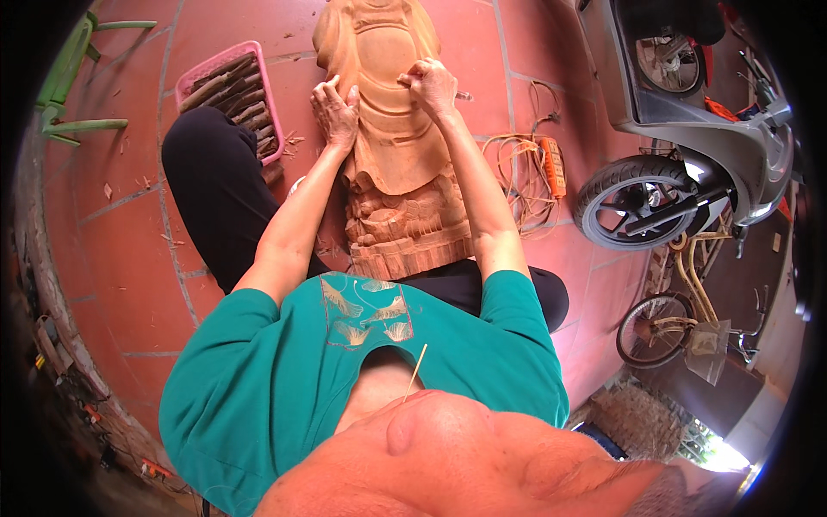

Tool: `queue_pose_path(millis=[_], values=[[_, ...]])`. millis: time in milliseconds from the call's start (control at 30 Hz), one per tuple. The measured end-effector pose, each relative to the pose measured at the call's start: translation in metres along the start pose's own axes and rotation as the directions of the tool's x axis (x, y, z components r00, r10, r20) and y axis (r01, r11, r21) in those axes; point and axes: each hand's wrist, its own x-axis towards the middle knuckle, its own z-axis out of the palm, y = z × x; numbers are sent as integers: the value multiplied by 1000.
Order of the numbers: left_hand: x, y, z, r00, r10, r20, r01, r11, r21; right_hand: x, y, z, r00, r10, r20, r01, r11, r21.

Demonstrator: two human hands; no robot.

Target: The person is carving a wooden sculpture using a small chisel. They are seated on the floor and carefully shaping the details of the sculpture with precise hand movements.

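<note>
A carved wooden statue (pixel 388 65) with a round belly and draped robe lies in front of me, its rough carved base (pixel 405 228) toward my lap. My left hand (pixel 335 112) rests on the statue's left side, fingers bent and somewhat apart, with no tool visible in it. Over the belly's right side, my right hand (pixel 431 87) is closed around what looks like a carving chisel (pixel 464 96). Only its short end shows past the hand; the fingers hide the rest.
A pink plastic basket (pixel 277 129) full of wooden-handled tools stands left. Wood shavings (pixel 293 140) lie beside it on the red tiles. Right are an orange power strip (pixel 553 167), a tangled cord (pixel 517 185), a motorbike (pixel 642 202) and a bicycle (pixel 655 330). A green plastic chair (pixel 73 69) stands far left.
</note>
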Motion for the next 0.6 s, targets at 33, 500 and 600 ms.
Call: queue_pose_path(millis=[33, 500, 600], values=[[-1, 1, -1, 1000, -13, 12, 12, 1000, 9, 2, 5, 2, 999, 27, -36, -26, 999, 19], [0, 1, -1, 999, 40, -15, -40, 999, -11, -1, -3, 1, 995, -93, -20, 94, 996, 9], [0, 0, 1, 998, 52, -18, -52, 999, -2, 0, 1, 9, 994, 71, -87, -61, 993, 105]])
